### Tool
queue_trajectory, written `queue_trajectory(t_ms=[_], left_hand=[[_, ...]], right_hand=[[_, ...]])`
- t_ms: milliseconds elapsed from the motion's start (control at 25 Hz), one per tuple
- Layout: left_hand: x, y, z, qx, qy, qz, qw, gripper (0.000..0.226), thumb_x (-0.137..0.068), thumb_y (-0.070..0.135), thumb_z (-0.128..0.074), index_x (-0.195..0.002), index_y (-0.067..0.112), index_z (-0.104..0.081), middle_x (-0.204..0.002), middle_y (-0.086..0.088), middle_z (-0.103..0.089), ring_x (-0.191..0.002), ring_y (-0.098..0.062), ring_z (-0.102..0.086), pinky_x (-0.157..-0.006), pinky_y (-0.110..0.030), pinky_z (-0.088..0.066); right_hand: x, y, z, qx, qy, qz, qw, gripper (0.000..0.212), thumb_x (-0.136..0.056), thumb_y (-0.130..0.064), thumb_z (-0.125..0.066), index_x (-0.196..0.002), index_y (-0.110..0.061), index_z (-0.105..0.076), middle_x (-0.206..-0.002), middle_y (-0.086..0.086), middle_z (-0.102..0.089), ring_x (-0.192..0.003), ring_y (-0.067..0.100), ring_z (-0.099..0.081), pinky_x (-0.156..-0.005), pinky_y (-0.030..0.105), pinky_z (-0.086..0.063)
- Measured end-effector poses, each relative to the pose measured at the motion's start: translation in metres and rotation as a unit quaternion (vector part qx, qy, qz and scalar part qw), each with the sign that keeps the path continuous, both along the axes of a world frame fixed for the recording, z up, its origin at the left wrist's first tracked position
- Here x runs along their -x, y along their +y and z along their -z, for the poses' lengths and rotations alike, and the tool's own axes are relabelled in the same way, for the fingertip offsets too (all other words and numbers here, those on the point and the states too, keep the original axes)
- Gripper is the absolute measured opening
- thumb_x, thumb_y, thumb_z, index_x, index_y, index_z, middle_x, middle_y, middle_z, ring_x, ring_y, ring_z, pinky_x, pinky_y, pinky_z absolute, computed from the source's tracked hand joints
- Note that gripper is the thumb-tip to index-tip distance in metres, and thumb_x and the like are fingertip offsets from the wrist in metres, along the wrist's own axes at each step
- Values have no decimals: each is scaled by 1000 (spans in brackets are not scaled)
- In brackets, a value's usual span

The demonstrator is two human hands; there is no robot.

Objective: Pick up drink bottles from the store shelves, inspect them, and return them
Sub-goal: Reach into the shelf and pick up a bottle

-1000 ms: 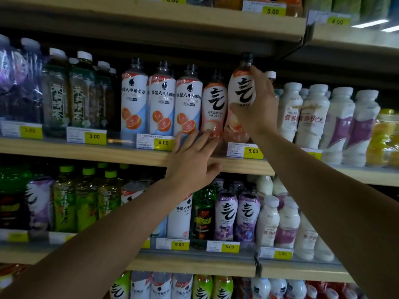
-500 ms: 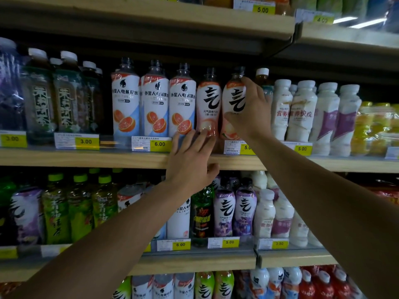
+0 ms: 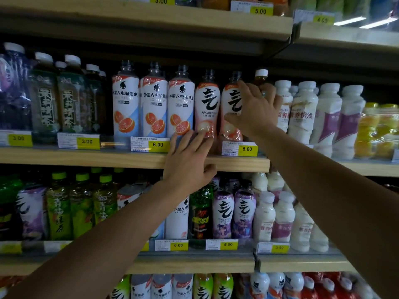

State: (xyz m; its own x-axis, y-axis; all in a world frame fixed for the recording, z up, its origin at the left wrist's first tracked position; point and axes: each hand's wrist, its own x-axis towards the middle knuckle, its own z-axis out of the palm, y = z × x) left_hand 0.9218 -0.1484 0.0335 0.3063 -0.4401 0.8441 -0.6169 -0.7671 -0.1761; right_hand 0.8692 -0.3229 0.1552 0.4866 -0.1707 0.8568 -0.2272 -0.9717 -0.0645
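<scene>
While around bottle [image 3: 232, 113], right hand [image 3: 254, 111].

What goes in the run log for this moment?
phase: returning | right hand: grips peach bottle, upright on shelf | left hand: open, on shelf edge

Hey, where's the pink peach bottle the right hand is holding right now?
The pink peach bottle stands on the middle shelf, centre of the head view, with a matching pink bottle on its left and white milk bottles to its right.
</scene>
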Motion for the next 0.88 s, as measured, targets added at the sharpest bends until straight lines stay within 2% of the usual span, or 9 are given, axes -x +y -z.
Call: queue_trajectory(t_ms=[160,320,440,600,720,880], left_hand=[[8,-12,-12,61,-21,23,998,67,-83,57,-42,-132,15,-60,-141,-4,-57,-136,-30,-43,-117,-55,-25],[23,-52,-41,112,-5,39,993,69,-83,55,-46,-138,16,-55,-144,-6,-54,-139,-31,-40,-116,-55,-26],[32,-94,-69,133,-5,40,990,72,-82,55,-47,-141,14,-53,-146,-9,-53,-139,-34,-40,-113,-58,-30],[39,-144,-102,137,-4,-48,989,80,-86,61,-48,-152,18,-37,-158,-5,-37,-150,-30,-21,-119,-54,-17],[33,-167,-119,141,9,-116,983,90,-87,67,-50,-156,15,-24,-163,-6,-27,-153,-32,-8,-119,-58,-8],[29,-179,-120,163,22,-131,978,93,-85,61,-61,-155,12,-23,-153,-10,-44,-153,-32,-9,-119,-62,-6]], right_hand=[[10,-16,2,23,-16,-46,999,84,-82,-53,-67,-153,-28,-28,-155,-4,-35,-145,31,-19,-113,49,-21],[33,-74,31,31,-67,-143,987,70,-85,-51,-55,-146,-19,-42,-146,5,-46,-138,33,-35,-113,47,-30],[44,-128,58,45,-65,-153,985,65,-87,-48,-49,-140,-11,-49,-140,11,-52,-134,35,-41,-113,46,-33],[52,-174,83,83,-30,-131,987,68,-89,-50,-48,-147,-15,-43,-152,10,-44,-145,33,-30,-116,52,-30],[53,-184,91,103,-20,-154,983,69,-88,-49,-42,-147,-13,-43,-154,11,-40,-145,37,-29,-116,55,-30],[52,-183,92,95,-23,-160,982,68,-89,-52,-39,-147,-17,-43,-156,8,-39,-147,34,-25,-118,53,-27]])
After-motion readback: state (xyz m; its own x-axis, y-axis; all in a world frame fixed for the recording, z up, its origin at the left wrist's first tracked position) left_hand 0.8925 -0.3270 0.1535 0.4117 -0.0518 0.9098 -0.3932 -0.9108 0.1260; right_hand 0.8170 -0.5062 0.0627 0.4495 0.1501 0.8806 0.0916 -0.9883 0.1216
